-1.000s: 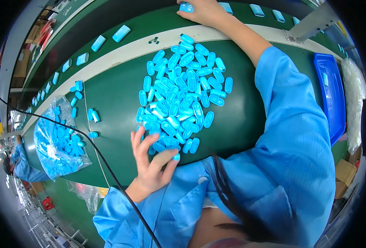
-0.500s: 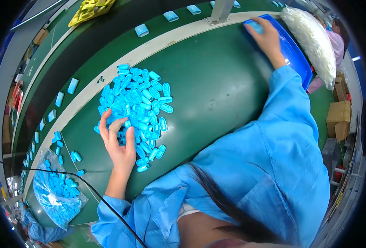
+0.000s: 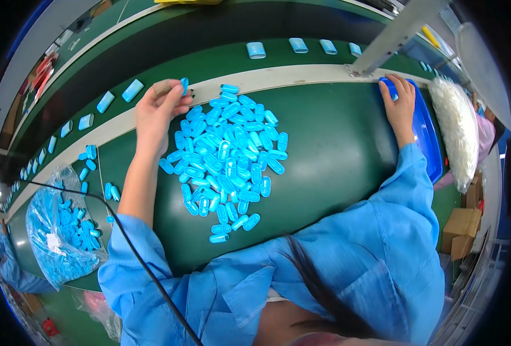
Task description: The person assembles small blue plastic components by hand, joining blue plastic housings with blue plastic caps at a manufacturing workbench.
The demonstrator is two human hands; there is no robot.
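My left hand (image 3: pixel 157 112) is raised beyond the far left side of a heap of small blue oval plastic pieces (image 3: pixel 226 150). Its thumb and fingertips pinch one blue oval plastic piece (image 3: pixel 184 86), held up near the pale rail. Over at the far right, my right hand (image 3: pixel 401 104) rests at the far left corner of a blue tray (image 3: pixel 425 130). Its fingers curl downward, and a bit of light blue shows between thumb and fingers, too hidden to name.
Beyond the pale rail (image 3: pixel 290 75), light blue flat sleeves (image 3: pixel 255 50) stand spaced along a green belt. A clear bag (image 3: pixel 65 230) of blue pieces lies left, with a black cable across it. A white-filled bag (image 3: pixel 454 132) and metal post (image 3: pixel 394 40) stand right.
My left hand has lifted from the heap and moved away from me toward the rail, with a blue piece in its fingers. The right hand stays at the tray. The whole view has shifted.
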